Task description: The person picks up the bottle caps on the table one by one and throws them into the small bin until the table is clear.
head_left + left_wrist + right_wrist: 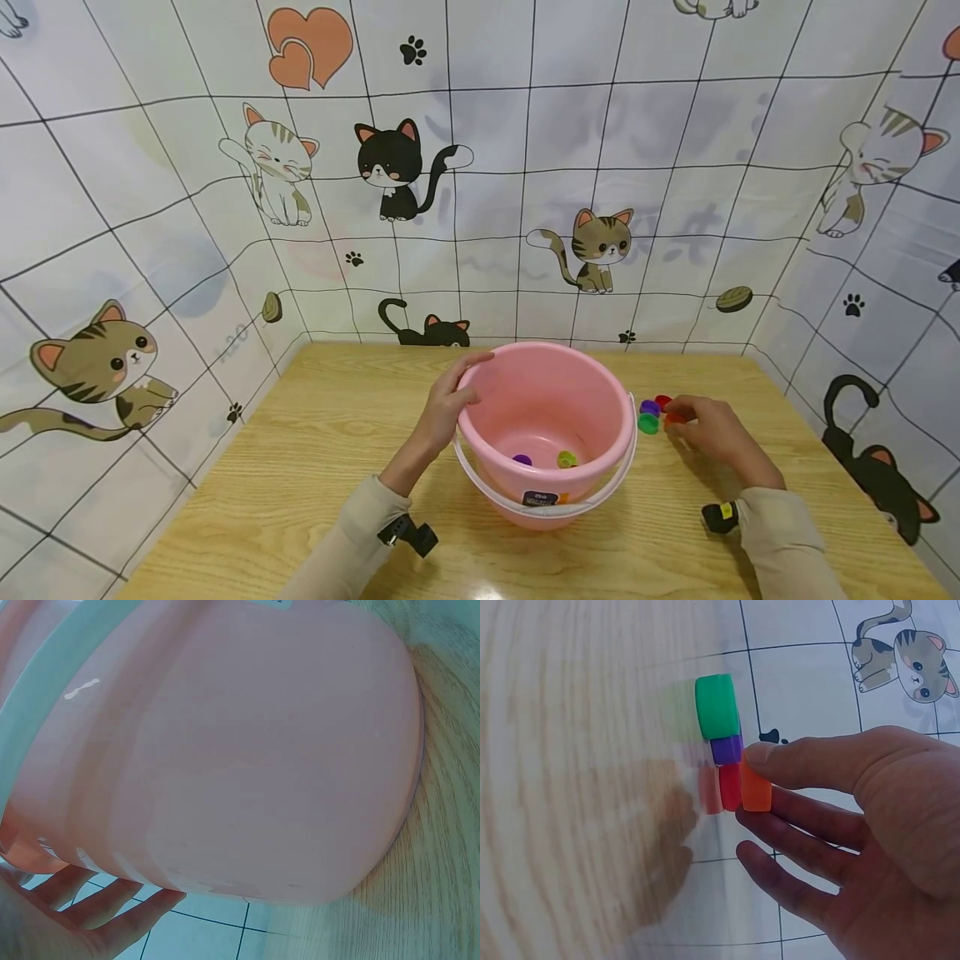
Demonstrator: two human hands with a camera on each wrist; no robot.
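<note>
A pink bucket [551,417] with a white handle stands upright on the table. My left hand [444,408] grips its rim on the left side, thumb over the edge and fingers outside along the wall. Inside, on the bottom, lie a purple cap [522,459] and a yellow-green cap [567,459]. To the right of the bucket, my right hand [712,429] pinches a small round orange cap [757,784] between thumb and fingers. Close beside it on the table sit a green cap [717,706], a purple cap [727,750] and a red cap [730,787].
The wooden table [337,433] runs back to a wall covering [495,208] printed with cats and grid lines, which also closes both sides. The bucket's white handle [517,506] hangs down across its near side.
</note>
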